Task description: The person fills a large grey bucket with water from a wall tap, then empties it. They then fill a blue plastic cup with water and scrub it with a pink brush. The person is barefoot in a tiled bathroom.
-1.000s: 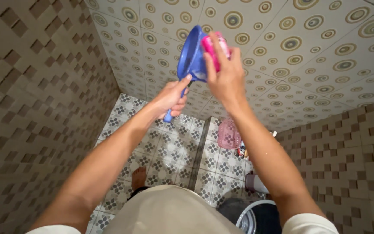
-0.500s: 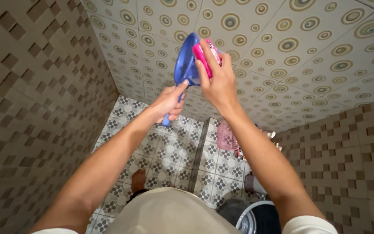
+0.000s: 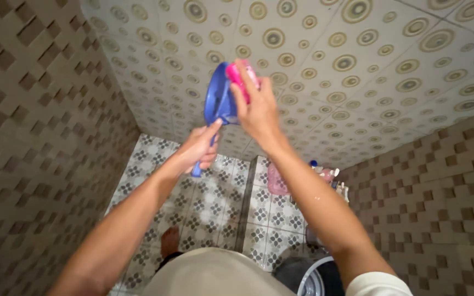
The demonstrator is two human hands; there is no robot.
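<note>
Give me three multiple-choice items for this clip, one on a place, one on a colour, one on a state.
1. Where is the pink mesh basket?
A. On the patterned floor tiles by the far wall
B. Hung on the brown wall
C. In the left hand

2. What colour is the plastic dipper with the long handle?
A. Green
B. Blue
C. White

3. How does the right hand stand?
A. Open and empty
B. Resting on the floor
C. Shut on a bright pink scrubbing pad at the dipper's bowl

Answers: 1 A, the basket sits on the floor below the circle-patterned wall. 2 B, bowl and handle are blue; the left hand grips the handle. 3 C, fingers curl over the pad against the bowl.
</note>
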